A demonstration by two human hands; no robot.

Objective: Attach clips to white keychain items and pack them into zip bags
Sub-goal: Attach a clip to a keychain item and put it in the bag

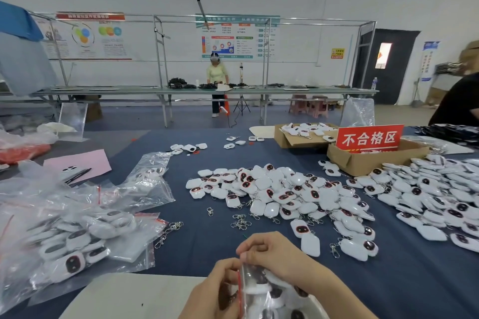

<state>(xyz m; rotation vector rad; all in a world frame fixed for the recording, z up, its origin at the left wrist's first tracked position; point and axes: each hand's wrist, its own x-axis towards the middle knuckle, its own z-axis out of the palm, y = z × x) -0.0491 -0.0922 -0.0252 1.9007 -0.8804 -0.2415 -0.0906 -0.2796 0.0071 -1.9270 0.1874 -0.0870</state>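
Nearest, the left hand (220,290) is pinching the red-striped mouth of a zip bag (246,274), and the right hand (274,256) is pinching the same edge from above, fingers curled. The bag is sitting between them, stuffed with white keychain items (256,290). The seal looks at risk: a bulging item or a ring caught in the strip could be keeping it part open, letting pieces spill. Just beyond, loose clips (241,223) are lying on the tabletop (202,248) beside the unpacked pile (285,194), so an unclipped piece could be getting packed. To the left, filled bags (77,235) are lying heaped.
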